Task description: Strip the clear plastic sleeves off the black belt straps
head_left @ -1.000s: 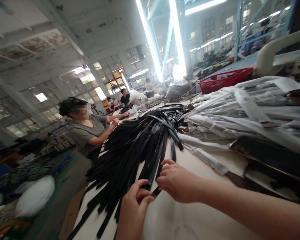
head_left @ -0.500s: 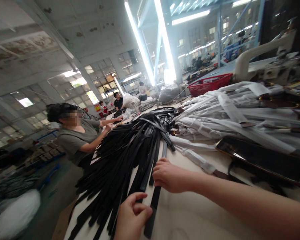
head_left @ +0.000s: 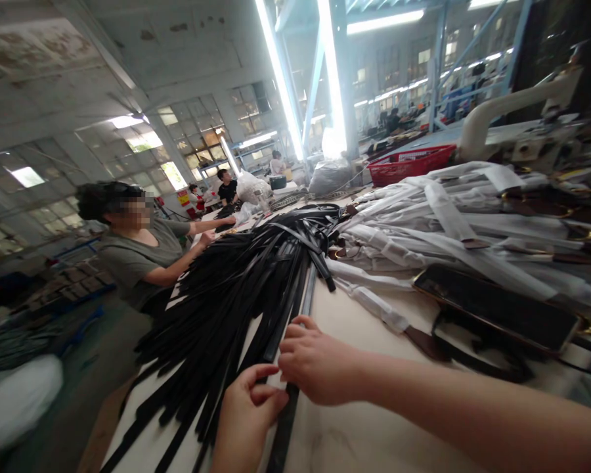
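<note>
A long flat black strap (head_left: 282, 427) lies along the near table, running up under my right hand (head_left: 320, 361). That hand is closed on it, knuckles up, with the strap's grey continuation showing beyond the fingers. Close by on the left, my left hand (head_left: 249, 417) is curled, its thumb and a finger pressed together at the strap's edge. What lies between those fingertips is hidden. A big fanned pile of black straps (head_left: 226, 289) spreads to the left of both hands.
White-wrapped straps (head_left: 414, 230) with brown ends heap on the right, beside a dark phone (head_left: 497, 305). Behind stand a red basket (head_left: 411, 164) and a sewing machine (head_left: 532, 141). A co-worker (head_left: 138, 256) reaches over the table (head_left: 345, 420) from the left.
The view has shifted slightly, so most things sit further left. My right hand has come nearer my left hand along the strap.
</note>
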Motion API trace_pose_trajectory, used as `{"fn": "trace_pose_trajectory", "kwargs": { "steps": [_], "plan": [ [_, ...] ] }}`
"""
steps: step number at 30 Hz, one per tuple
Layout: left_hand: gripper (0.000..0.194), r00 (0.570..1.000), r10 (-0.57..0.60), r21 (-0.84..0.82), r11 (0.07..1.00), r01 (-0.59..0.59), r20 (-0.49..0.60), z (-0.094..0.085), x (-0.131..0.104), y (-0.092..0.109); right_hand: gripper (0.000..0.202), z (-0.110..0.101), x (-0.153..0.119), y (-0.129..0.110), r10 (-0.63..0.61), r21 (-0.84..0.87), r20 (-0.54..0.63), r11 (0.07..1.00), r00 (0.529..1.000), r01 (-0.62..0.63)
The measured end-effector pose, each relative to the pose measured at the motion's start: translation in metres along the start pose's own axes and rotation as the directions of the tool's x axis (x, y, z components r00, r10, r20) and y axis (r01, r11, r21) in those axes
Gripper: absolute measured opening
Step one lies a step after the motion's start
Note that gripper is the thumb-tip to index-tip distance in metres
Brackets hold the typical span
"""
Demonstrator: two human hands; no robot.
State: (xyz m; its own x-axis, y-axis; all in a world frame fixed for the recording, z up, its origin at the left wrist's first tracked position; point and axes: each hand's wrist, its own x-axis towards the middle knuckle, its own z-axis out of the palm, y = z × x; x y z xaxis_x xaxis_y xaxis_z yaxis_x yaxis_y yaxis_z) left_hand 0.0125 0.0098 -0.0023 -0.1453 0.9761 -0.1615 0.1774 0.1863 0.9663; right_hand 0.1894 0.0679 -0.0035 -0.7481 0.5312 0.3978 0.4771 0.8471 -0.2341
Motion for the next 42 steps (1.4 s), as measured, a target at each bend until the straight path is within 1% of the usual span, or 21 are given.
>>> {"fn": "trace_pose_trajectory", "kwargs": {
  "steps": [2, 5, 7, 9, 12, 13, 14, 17, 19, 21, 24, 26, 27, 30, 32, 33, 35, 36, 37, 38, 42],
  "plan": [
    [0.039, 1.000, 0.004, -0.008, 1.000, -0.004, -0.007, 0.001, -0.001, 0.001, 0.018, 0.002, -0.002, -0.001, -0.013, 0.003, -0.015, 1.000, 1.000, 0.013],
    [0.038, 1.000, 0.002, 0.033, 0.999, -0.001, -0.026, 0.004, -0.003, 0.002, 0.022, -0.002, -0.004, 0.018, 0.091, -0.030, 0.007, 0.995, 0.996, -0.090],
    [0.038, 1.000, -0.008, 0.035, 0.999, 0.009, -0.028, 0.007, -0.005, 0.003, 0.023, -0.006, -0.003, 0.026, 0.123, -0.031, 0.032, 0.992, 0.992, -0.122],
    [0.041, 1.000, -0.009, 0.013, 1.000, 0.009, -0.023, 0.009, -0.007, 0.004, 0.023, -0.007, -0.002, 0.020, 0.072, 0.001, 0.035, 0.997, 0.997, -0.072],
    [0.048, 1.000, 0.006, -0.036, 0.999, -0.006, -0.005, 0.010, -0.009, 0.006, 0.020, -0.005, -0.002, 0.001, -0.062, 0.040, 0.020, 0.997, 0.998, 0.061],
    [0.050, 1.000, 0.010, -0.043, 0.999, -0.009, 0.006, 0.010, -0.010, 0.006, 0.019, -0.005, -0.002, 0.000, -0.077, 0.039, 0.013, 0.996, 0.997, 0.077],
    [0.052, 1.000, 0.010, -0.042, 0.999, -0.010, 0.018, 0.010, -0.010, 0.006, 0.019, -0.005, -0.002, 0.002, -0.067, 0.028, 0.006, 0.997, 0.998, 0.067],
    [0.058, 0.999, -0.005, -0.015, 1.000, 0.006, 0.049, 0.011, -0.011, 0.006, 0.025, -0.010, -0.003, 0.023, 0.056, -0.035, -0.013, 0.998, 0.998, -0.057],
    [0.059, 0.998, -0.013, -0.003, 1.000, 0.013, 0.060, 0.011, -0.011, 0.006, 0.027, -0.013, -0.003, 0.034, 0.101, -0.060, -0.006, 0.993, 0.995, -0.101],
    [0.059, 0.997, -0.005, -0.012, 1.000, 0.006, 0.072, 0.011, -0.011, 0.005, 0.028, -0.012, -0.003, 0.030, 0.076, -0.044, 0.004, 0.996, 0.997, -0.076],
    [0.057, 0.995, 0.002, -0.068, 0.998, 0.005, 0.095, 0.010, -0.011, 0.005, 0.025, -0.008, -0.004, 0.009, -0.036, 0.032, 0.010, 0.999, 0.999, 0.035],
    [0.057, 0.995, -0.001, -0.100, 0.995, 0.011, 0.096, 0.008, -0.011, 0.005, 0.024, -0.007, -0.005, 0.004, -0.061, 0.055, 0.001, 0.997, 0.998, 0.061],
    [0.058, 0.996, -0.005, -0.105, 0.994, 0.014, 0.089, 0.007, -0.010, 0.005, 0.025, -0.008, -0.005, 0.008, -0.040, 0.042, -0.007, 0.998, 0.999, 0.040],
    [0.058, 0.999, -0.011, -0.078, 0.997, 0.015, 0.050, 0.007, -0.009, 0.004, 0.029, -0.014, -0.004, 0.026, 0.095, -0.044, -0.063, 0.994, 0.994, -0.098],
    [0.060, 0.999, -0.025, -0.068, 0.997, 0.027, 0.038, 0.008, -0.008, 0.003, 0.026, -0.017, -0.003, 0.028, 0.126, -0.073, -0.084, 0.989, 0.988, -0.132],
    [0.061, 0.999, -0.031, -0.074, 0.997, 0.033, 0.038, 0.008, -0.008, 0.003, 0.022, -0.017, -0.002, 0.024, 0.103, -0.068, -0.078, 0.992, 0.992, -0.108],
    [0.061, 0.998, -0.041, -0.088, 0.995, 0.045, 0.054, 0.009, -0.007, 0.003, 0.015, -0.013, -0.002, 0.011, 0.006, -0.029, -0.031, 1.000, 0.999, -0.007],
    [0.061, 0.997, -0.044, -0.087, 0.995, 0.049, 0.064, 0.010, -0.007, 0.003, 0.015, -0.010, -0.003, 0.006, -0.036, -0.008, -0.014, 0.999, 0.999, 0.036],
    [0.060, 0.997, -0.045, -0.078, 0.996, 0.050, 0.068, 0.010, -0.006, 0.003, 0.016, -0.008, -0.003, 0.004, -0.047, 0.006, -0.003, 0.999, 0.999, 0.047],
    [0.059, 0.997, -0.045, -0.066, 0.997, 0.049, 0.064, 0.010, -0.005, 0.002, 0.018, -0.006, -0.003, 0.006, -0.027, 0.008, 0.000, 1.000, 1.000, 0.027],
    [0.058, 0.999, -0.037, -0.038, 0.999, 0.037, 0.019, 0.008, 0.000, -0.003, 0.028, -0.010, -0.002, 0.030, 0.169, -0.073, -0.016, 0.983, 0.985, -0.170]
  ]
}}
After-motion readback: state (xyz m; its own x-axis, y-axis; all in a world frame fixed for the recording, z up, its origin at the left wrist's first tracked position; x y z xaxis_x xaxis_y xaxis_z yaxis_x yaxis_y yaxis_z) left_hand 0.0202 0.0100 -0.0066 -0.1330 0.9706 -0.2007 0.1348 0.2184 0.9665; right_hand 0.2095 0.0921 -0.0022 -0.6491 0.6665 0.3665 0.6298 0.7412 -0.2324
